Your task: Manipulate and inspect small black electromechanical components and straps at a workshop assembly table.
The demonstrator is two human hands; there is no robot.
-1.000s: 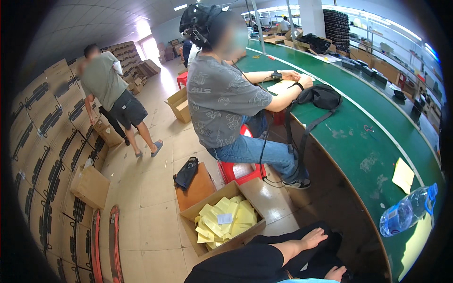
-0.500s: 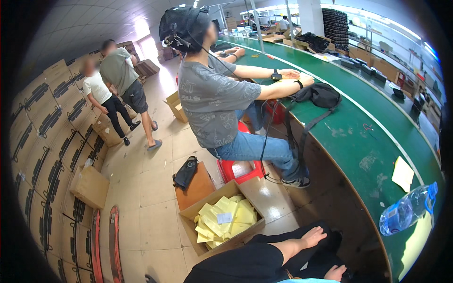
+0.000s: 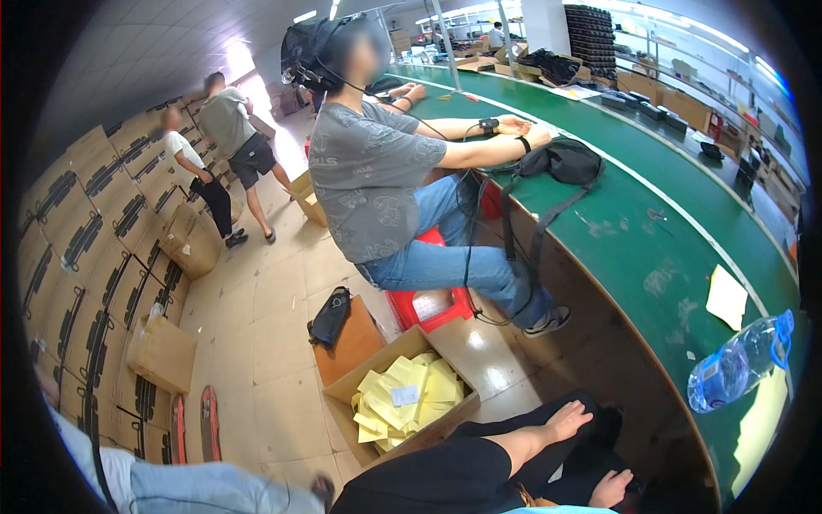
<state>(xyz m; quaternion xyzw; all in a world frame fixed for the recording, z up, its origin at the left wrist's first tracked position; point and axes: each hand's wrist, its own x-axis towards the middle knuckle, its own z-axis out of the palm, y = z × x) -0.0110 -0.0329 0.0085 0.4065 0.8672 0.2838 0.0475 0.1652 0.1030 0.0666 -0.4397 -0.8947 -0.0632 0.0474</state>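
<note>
My left hand [image 3: 568,420] lies on the knee of my black trousers [image 3: 411,475], its fingers stretched out and holding nothing. My right hand [image 3: 610,488] rests lower down on my other leg, fingers loosely apart with nothing seen in them. To the right of my hands is the green worktable [image 3: 651,325]. On it a clear plastic water bottle [image 3: 738,364] with a blue handle lies on its side, next to a yellow sheet [image 3: 726,297]. Left of my legs stands an open cardboard box [image 3: 347,403] with many yellow paper pieces [image 3: 407,401] inside.
A person [image 3: 368,188] in a grey shirt sits at the table, hands over it beside a black bag [image 3: 561,163]. A red stool [image 3: 437,308] is under them. Stacked cartons [image 3: 94,257] line the left. Two people [image 3: 235,128] stand in the aisle. Another person's pale-jeans leg [image 3: 205,488] is at lower left.
A person in pale jeans has come into view at lower left. The two people in the aisle have shifted their stance. The view has tilted slightly; my hands stay on my legs.
</note>
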